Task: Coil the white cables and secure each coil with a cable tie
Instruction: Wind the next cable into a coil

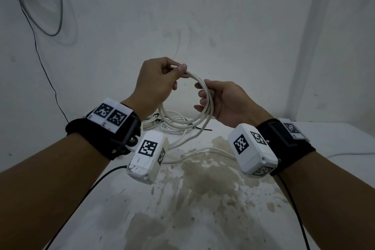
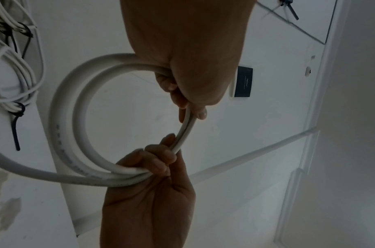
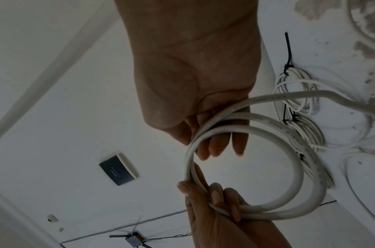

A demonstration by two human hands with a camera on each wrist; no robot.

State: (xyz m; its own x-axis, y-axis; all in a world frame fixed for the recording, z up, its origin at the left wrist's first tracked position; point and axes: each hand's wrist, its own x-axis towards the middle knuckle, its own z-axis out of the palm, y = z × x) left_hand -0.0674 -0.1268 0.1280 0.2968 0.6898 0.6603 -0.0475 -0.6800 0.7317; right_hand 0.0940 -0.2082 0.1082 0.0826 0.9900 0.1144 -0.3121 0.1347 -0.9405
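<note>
A thick white cable (image 1: 197,79) is wound into a small coil of about two loops and held in the air above the table. My left hand (image 1: 172,75) pinches the top of the coil between thumb and fingers. My right hand (image 1: 219,99) grips the coil's right side with its fingers curled round the loops. In the left wrist view the coil (image 2: 61,109) hangs between the left hand (image 2: 188,75) above and the right hand (image 2: 152,167) below. The right wrist view shows the coil (image 3: 298,167) too. The cable's loose tail (image 1: 188,138) drops to the table.
Finished white coils (image 1: 172,126) bound with black cable ties (image 2: 17,130) lie at the back of the stained white table (image 1: 203,209). Another loose white cable (image 1: 213,150) lies across the table. White walls close the back and right. A dark cable (image 1: 40,61) hangs on the left wall.
</note>
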